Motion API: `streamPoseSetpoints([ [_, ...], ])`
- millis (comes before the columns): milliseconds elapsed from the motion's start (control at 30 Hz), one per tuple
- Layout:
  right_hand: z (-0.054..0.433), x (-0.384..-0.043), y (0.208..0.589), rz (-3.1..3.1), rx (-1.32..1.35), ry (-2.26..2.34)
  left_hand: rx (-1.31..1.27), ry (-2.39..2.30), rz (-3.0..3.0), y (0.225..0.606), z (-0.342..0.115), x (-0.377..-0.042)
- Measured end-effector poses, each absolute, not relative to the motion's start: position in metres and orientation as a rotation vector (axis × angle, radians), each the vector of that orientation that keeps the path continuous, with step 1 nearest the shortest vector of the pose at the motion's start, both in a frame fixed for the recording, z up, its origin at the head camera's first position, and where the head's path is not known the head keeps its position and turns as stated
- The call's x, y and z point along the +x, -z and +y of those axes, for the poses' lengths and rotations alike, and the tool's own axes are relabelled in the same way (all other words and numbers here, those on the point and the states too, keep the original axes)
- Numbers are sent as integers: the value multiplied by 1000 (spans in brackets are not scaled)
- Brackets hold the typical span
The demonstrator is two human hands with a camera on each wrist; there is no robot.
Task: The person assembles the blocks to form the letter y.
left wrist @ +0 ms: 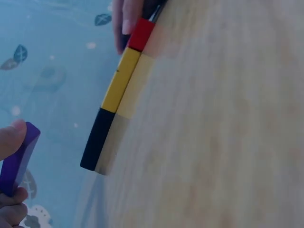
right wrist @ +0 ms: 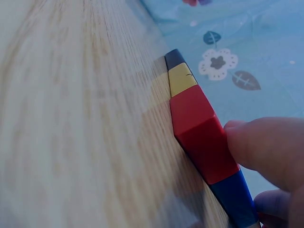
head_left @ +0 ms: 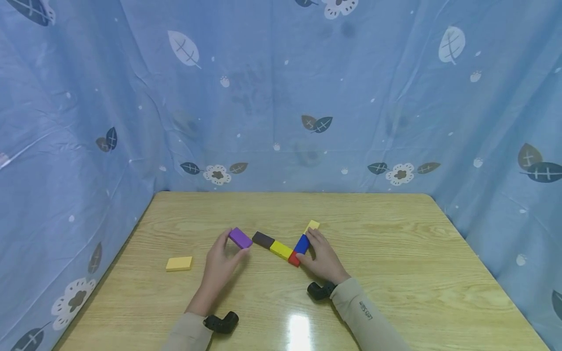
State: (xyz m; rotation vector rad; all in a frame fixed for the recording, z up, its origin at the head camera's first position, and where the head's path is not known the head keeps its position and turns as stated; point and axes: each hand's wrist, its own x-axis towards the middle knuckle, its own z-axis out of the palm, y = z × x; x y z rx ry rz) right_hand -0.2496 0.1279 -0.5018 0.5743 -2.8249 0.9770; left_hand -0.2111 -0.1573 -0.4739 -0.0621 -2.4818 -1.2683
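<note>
My left hand (head_left: 219,261) pinches a purple block (head_left: 240,238) between thumb and fingers, left of a bent row of blocks. The left wrist view shows the purple block (left wrist: 18,159) tilted in the fingers, apart from the row. This row runs from a black block (head_left: 263,240) through a yellow block (head_left: 281,250) to a red block (head_left: 294,259). From there it turns away through a blue block (head_left: 301,244) to a pale yellow block (head_left: 312,225). My right hand (head_left: 322,258) holds this far-running side, thumb on the red block (right wrist: 199,137), fingers near the blue and pale yellow blocks.
Another pale yellow block (head_left: 179,263) lies alone on the wooden table (head_left: 395,243), left of my left hand. A blue patterned curtain (head_left: 272,97) hangs behind the table and along its sides. Each wrist carries a black camera mount (head_left: 221,322).
</note>
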Motion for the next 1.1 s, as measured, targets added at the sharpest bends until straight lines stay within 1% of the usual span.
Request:
streamPoseSetpoints([
  [333, 129, -250, 501, -2816, 578, -981, 51, 1416, -2403, 479, -147, -238],
  [800, 128, -249, 499, -2824, 581, -978, 177, 1453, -2442, 494, -145, -258],
  [1100, 128, -250, 501, -2834, 580, -952, 213, 1386, -2483, 496, -139, -263],
])
